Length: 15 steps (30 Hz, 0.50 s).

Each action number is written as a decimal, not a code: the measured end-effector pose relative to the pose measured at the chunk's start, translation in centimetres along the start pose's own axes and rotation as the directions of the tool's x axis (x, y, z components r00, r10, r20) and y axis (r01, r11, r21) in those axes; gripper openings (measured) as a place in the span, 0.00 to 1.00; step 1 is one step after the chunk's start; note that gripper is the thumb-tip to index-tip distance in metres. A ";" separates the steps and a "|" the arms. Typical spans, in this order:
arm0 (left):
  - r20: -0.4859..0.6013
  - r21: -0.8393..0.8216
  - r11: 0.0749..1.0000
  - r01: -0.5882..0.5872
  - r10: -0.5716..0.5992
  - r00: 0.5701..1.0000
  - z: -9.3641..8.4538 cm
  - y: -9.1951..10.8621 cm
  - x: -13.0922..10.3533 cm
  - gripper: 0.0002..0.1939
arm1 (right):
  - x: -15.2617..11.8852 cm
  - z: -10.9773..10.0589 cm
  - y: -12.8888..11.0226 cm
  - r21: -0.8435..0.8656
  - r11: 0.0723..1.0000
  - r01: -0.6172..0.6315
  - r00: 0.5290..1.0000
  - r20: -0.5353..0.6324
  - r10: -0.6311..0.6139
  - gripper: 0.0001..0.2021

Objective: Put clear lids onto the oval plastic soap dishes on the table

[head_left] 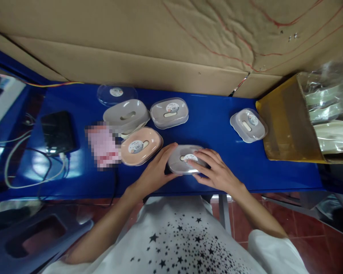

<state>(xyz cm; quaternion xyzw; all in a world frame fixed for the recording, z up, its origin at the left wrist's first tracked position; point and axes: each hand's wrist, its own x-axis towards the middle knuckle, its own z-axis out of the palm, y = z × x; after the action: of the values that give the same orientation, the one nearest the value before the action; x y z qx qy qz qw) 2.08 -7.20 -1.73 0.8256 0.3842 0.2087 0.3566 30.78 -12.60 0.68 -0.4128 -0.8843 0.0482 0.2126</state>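
Black gadget (58,132) sits near the worktop's (214,127) left edge, cable (63,161) plugged in. Next, a peach box (148,142) about midway back, then the left hand (156,167), grip around one end of a grey lidded box (177,163) by the front edge. Right hand (218,172) has the other end in its grip, partly covering the label (190,156). Another box (257,129) sits beside a carton (288,125), back right corner.

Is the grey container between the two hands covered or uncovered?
Covered: a clear lid with a white label sits over the grey container, under the right hand. Whether it is fully shut, I cannot tell.
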 end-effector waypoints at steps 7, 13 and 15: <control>0.035 0.016 1.000 0.010 -0.010 0.999 -0.3 0.3 0.1 0.55 | 0.1 0.2 -0.1 -0.038 0.999 0.001 1.000 -0.007 -0.001 0.26; 0.050 0.008 1.000 0.020 -0.020 0.999 -0.5 0.3 0.3 0.53 | -0.8 0.7 -1.0 0.041 0.996 -0.085 0.996 0.043 0.083 0.34; 0.047 0.005 1.000 0.012 -0.013 0.999 -0.3 0.2 0.4 0.54 | -0.8 0.7 -1.3 0.040 0.994 -0.105 0.993 0.053 0.103 0.35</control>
<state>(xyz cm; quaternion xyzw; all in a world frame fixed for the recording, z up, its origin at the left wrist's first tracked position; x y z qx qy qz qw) 2.20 -6.85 -1.38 0.8288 0.3814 0.1859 0.3649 30.05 -13.98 0.06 -0.4522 -0.8656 0.0888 0.1959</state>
